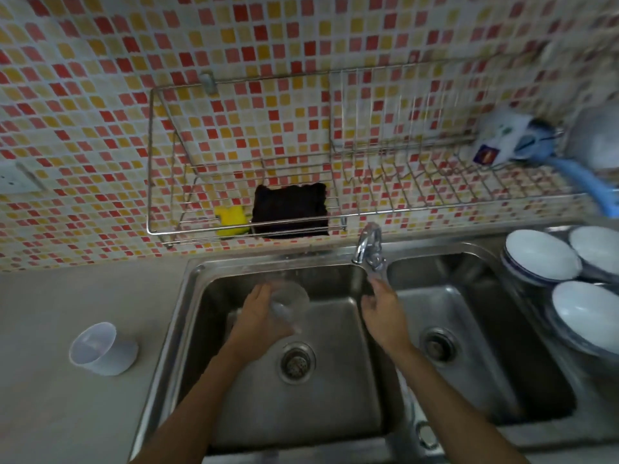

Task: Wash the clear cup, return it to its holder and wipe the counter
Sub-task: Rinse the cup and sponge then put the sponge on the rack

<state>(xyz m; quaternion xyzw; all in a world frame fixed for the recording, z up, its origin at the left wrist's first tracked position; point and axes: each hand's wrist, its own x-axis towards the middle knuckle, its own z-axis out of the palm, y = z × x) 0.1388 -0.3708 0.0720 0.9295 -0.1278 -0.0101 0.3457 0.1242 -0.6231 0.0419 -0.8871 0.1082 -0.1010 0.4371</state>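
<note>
your left hand (258,314) grips the clear cup (290,301) over the sink (335,400)
cup tilted, mouth toward the wall (100,95); right hand (382,314) loose, fingers spread, empty

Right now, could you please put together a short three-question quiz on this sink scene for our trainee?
1. True or false: the left grip holds the clear cup over the left basin.
2. What lies beside the yellow sponge in the wire rack? A) black cloth B) plate C) knife
3. Fill in: the white bowls stand to the ___ of the sink.
Key: 1 true; 2 A; 3 right.
</note>
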